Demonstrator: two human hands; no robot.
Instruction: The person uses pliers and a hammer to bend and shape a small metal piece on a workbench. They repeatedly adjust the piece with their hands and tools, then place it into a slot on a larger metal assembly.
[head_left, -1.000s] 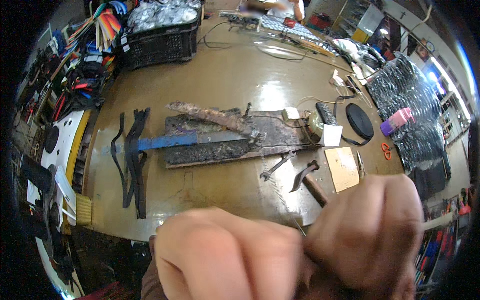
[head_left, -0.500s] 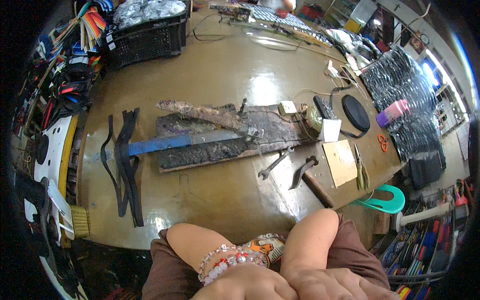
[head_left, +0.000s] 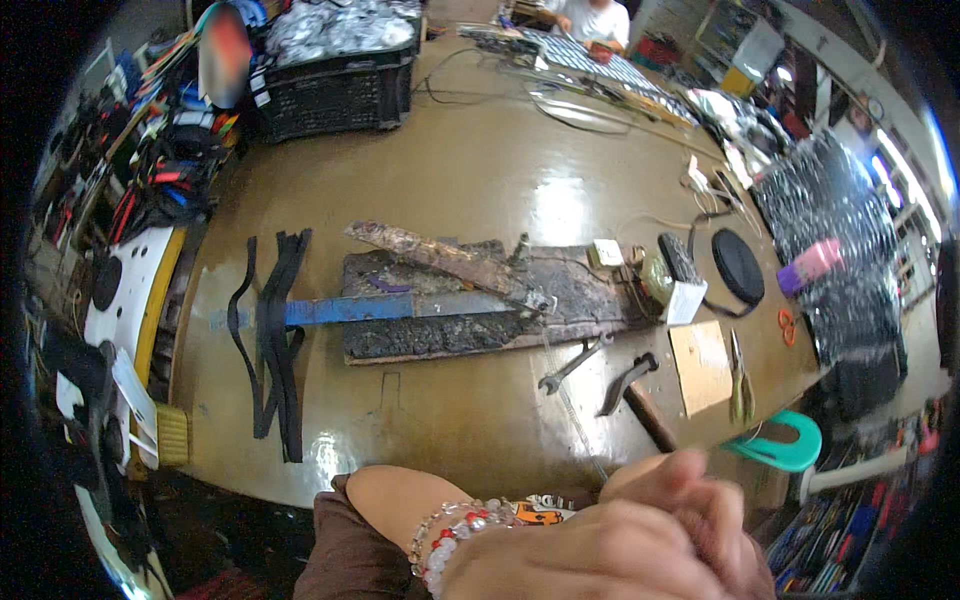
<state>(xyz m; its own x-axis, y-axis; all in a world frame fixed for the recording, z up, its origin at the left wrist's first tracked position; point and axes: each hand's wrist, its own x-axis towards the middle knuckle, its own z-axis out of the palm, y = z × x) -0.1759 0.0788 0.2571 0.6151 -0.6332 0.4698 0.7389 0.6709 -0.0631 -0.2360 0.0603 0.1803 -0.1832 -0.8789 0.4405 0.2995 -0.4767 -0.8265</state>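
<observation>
My left hand (head_left: 600, 550), with beaded bracelets (head_left: 450, 545) at its wrist, is at the lower right, before the table's near edge. My right hand (head_left: 695, 495) is against it, its bent fingers smeared by motion. Both hands look closed; whatever may be between them is hidden. Beyond them on the table lie a hammer (head_left: 650, 418) with a wooden handle, an open-ended wrench (head_left: 575, 366), a tan card (head_left: 702, 368) and pliers (head_left: 741, 390). A bar wrapped in blue (head_left: 350, 308) rests across a dark, worn board (head_left: 425, 342), below a rough brown bar (head_left: 435, 255).
Black straps (head_left: 287, 370) lie at the left, a black webbing roll (head_left: 738, 268) and orange-handled scissors (head_left: 787, 326) at the right. A black crate (head_left: 340, 100) stands at the far left. A teal stool (head_left: 812, 440) is by the right edge. Another person (head_left: 600, 22) sits across the table.
My hands have risen and come together, partly overlapping at the lower right. The view has shifted, so the table's things appear further right, and more of the person across shows.
</observation>
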